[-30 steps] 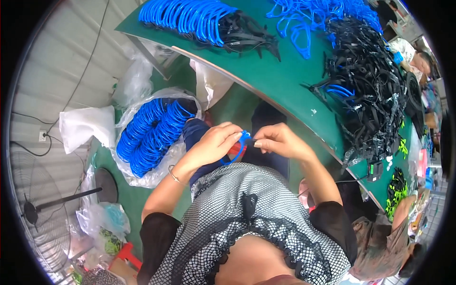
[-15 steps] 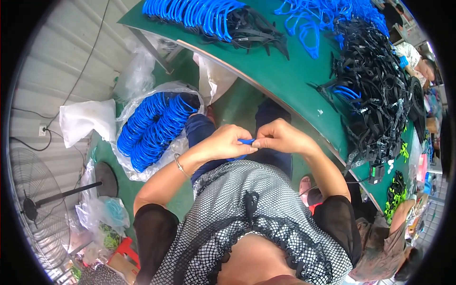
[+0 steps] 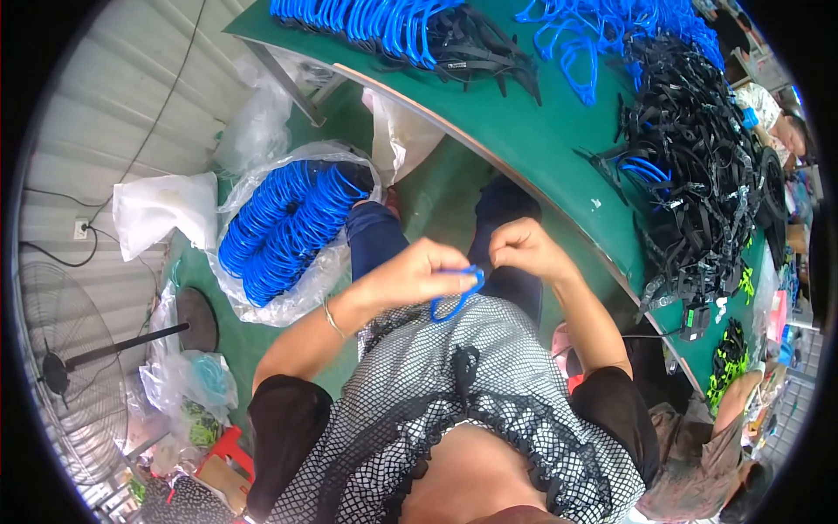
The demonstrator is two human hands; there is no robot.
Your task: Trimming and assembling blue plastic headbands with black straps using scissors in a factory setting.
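Observation:
A thin blue plastic frame [image 3: 450, 309], bent in a loop, hangs in front of my apron. My left hand [image 3: 425, 274] is closed on its upper part; the lower loop dangles below the fingers. Just to the right, apart from the frame, my right hand [image 3: 529, 248] is held up with its thumb and fingers pinched together. Whatever those fingertips may hold is too small or hidden to make out. Both hands are above my lap, off the table's near edge.
On the green table [image 3: 515, 131] lie a row of blue frames [image 3: 367, 26], more loose blue frames [image 3: 580, 65] and a heap of black straps [image 3: 690, 157]. A plastic bag full of blue frames [image 3: 288, 227] stands on the floor at left, near a fan [image 3: 61, 375]. Another person [image 3: 698, 463] sits at right.
My hands have come apart. The left now has the blue frame with its loop hanging in view, and the right has let go of it and moved slightly right.

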